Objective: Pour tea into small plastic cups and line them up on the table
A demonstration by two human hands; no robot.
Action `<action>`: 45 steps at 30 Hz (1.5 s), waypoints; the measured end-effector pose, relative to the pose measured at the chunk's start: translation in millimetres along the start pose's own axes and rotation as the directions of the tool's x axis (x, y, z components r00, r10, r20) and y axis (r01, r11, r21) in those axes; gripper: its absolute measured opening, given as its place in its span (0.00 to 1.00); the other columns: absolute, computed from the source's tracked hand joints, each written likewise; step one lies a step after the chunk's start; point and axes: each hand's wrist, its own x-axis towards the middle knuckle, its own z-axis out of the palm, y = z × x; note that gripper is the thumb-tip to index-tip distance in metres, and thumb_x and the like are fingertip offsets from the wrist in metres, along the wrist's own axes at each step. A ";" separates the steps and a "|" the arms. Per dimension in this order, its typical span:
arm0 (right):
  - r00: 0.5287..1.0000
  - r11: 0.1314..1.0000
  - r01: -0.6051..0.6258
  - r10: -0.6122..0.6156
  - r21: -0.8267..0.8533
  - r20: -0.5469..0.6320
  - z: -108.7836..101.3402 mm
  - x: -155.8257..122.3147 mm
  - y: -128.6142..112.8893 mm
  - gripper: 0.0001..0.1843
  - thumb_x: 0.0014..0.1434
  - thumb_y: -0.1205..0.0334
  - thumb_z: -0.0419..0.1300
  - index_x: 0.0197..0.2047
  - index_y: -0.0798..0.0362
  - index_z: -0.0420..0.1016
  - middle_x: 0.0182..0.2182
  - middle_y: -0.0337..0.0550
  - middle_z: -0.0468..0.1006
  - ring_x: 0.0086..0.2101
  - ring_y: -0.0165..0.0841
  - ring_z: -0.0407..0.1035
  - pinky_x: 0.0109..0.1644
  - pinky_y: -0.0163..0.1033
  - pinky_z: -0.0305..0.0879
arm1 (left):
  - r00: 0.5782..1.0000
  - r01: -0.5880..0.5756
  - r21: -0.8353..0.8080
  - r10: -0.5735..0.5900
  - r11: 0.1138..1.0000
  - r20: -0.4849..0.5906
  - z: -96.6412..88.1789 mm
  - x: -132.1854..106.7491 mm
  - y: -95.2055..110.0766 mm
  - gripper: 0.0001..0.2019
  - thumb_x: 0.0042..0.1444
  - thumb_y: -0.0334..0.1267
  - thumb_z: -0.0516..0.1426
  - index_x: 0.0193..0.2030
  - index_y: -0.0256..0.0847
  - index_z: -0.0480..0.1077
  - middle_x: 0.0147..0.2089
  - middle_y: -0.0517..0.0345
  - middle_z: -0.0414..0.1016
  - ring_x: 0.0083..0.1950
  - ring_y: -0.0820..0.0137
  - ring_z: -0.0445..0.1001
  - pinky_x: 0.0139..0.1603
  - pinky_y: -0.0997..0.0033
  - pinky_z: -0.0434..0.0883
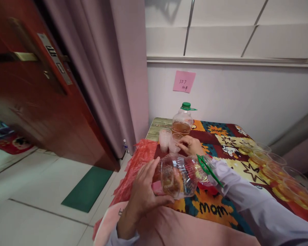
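Observation:
My left hand (145, 189) is wrapped round the base of a clear plastic jug (178, 176). The jug lies tilted on its side, its neck with a green carrying ring (207, 167) pointing right, beneath my right forearm. Its mouth is hard to make out. Beyond it, my right hand (193, 145) pinches the rim of a clear plastic cup in the nearer of two cup stacks (174, 145). The other stack (164, 140) stands just left of it. Behind the cups, a second jug (182, 119) with a green cap stands upright, partly filled with amber liquid.
Several clear cups with yellowish liquid (282, 174) stand along the table's right side. A patterned cloth (231, 164) covers the table, with red plastic (133, 164) over its left edge. A wall rises behind, and a wooden door (53, 112) stands at left.

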 end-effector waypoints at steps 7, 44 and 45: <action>0.935 0.999 0.041 -0.043 -0.011 -0.353 -66.1 -34.0 -9.8 0.10 0.76 0.55 0.69 0.43 0.46 0.90 0.41 0.46 0.92 0.42 0.41 0.86 0.48 0.42 0.79 | 1.000 0.025 0.002 -0.025 1.000 0.006 -5.2 7.2 6.6 0.66 0.49 0.84 0.71 0.86 0.43 0.67 0.81 0.32 0.75 0.79 0.35 0.77 0.79 0.32 0.75; 0.608 0.640 -0.702 0.767 0.311 -0.206 -47.2 -226.7 60.4 0.18 0.58 0.48 0.70 0.47 0.49 0.86 0.36 0.47 0.92 0.27 0.42 0.83 0.35 0.45 0.77 | 0.981 0.190 -0.019 -0.191 0.982 -0.036 -5.4 35.5 8.1 0.67 0.48 0.91 0.63 0.80 0.37 0.72 0.76 0.28 0.80 0.77 0.32 0.79 0.78 0.33 0.74; 0.602 0.633 -0.704 0.772 0.322 -0.204 -47.3 -227.2 61.4 0.17 0.57 0.49 0.69 0.47 0.49 0.86 0.35 0.46 0.92 0.27 0.42 0.83 0.35 0.45 0.78 | 0.980 0.193 -0.014 -0.193 0.981 -0.040 -5.4 36.0 9.0 0.67 0.48 0.91 0.63 0.80 0.37 0.72 0.76 0.28 0.81 0.77 0.32 0.79 0.78 0.34 0.75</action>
